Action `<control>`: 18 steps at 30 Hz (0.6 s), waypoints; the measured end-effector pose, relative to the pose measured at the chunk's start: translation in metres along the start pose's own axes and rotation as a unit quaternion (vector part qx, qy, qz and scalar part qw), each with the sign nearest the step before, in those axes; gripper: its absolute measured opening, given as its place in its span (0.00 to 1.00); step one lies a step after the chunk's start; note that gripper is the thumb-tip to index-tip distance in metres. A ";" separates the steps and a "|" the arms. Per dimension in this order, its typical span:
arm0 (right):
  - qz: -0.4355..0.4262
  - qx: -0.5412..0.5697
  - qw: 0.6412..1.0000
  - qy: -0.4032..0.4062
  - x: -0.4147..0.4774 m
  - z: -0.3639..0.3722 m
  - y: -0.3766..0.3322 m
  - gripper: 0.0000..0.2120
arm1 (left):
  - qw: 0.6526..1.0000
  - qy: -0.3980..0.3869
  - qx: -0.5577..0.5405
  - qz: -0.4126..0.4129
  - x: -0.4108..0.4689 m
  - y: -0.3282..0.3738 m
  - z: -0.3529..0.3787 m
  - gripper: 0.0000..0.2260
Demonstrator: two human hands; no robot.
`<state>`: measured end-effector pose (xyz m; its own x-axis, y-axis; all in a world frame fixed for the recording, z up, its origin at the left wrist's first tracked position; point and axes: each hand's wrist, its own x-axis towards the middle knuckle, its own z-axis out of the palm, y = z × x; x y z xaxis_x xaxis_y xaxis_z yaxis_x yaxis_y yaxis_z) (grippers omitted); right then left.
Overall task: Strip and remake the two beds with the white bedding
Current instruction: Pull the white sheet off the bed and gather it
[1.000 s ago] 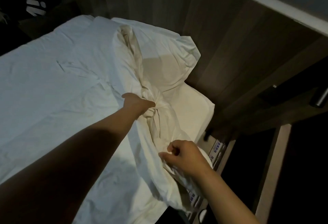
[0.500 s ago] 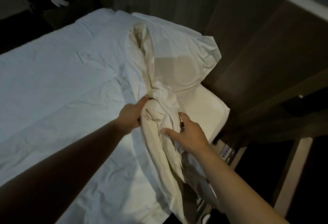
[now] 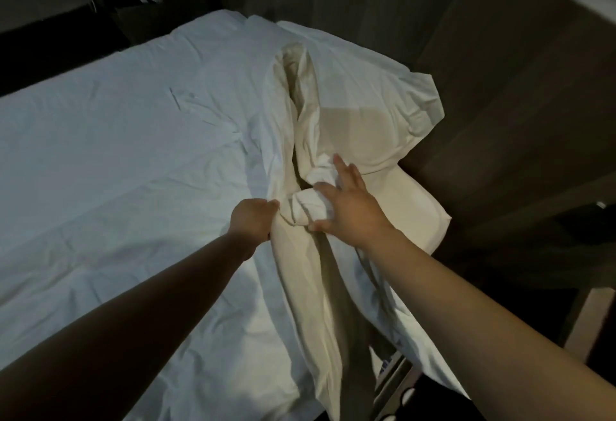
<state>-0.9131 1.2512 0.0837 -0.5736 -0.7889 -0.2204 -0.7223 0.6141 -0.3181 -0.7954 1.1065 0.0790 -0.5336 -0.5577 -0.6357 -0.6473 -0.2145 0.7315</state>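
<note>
The twisted white bedding (image 3: 310,287) is lying along the right side of the bed (image 3: 110,160), its knotted middle sitting between the hands; the left hand (image 3: 254,219) is gripping the bunched cloth; the right hand (image 3: 350,212) is resting on it, fingers spread.

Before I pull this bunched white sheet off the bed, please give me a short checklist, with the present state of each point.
1. Left hand grips the bunched sheet: ok.
2. Right hand closed on the sheet: not ok; its fingers lie spread on the rolled part.
3. Mattress corner bare of the sheet: ok.
4. Flat part of the sheet freed at its far edge: cannot tell.
5. Hanging end caught on nothing below: cannot tell.
</note>
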 end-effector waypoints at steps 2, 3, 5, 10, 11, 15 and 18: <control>0.045 -0.013 0.999 -0.009 0.008 0.000 0.005 0.24 | 1.000 0.006 -0.013 -0.012 0.000 -0.002 -0.001 0.10; 0.071 -0.003 0.997 0.002 0.009 0.000 0.008 0.22 | 1.000 0.009 -0.018 -0.017 -0.001 -0.003 -0.002 0.10; 0.149 0.102 0.980 0.080 0.005 -0.001 0.015 0.21 | 0.999 0.022 -0.024 -0.022 -0.002 -0.003 -0.003 0.11; 0.377 0.534 0.644 0.397 0.000 -0.038 0.026 0.15 | 0.998 0.024 -0.043 -0.025 -0.011 -0.003 -0.007 0.16; 0.369 0.577 0.640 0.348 -0.002 -0.039 0.015 0.14 | 0.998 0.013 -0.053 -0.016 -0.014 -0.002 -0.005 0.17; 0.257 0.531 0.808 -0.007 -0.003 -0.007 -0.022 0.18 | 0.989 0.005 -0.143 -0.024 -0.015 0.005 0.001 0.12; 0.203 0.547 0.812 -0.001 -0.002 0.000 -0.002 0.11 | 0.979 0.013 -0.181 -0.097 -0.006 -0.003 -0.002 0.07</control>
<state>-0.9107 1.2518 0.0851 -0.6767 -0.5273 -0.5139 0.3030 0.4367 -0.8471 -0.7888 1.1090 0.0813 -0.4027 -0.4966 -0.7689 -0.4978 -0.5862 0.6392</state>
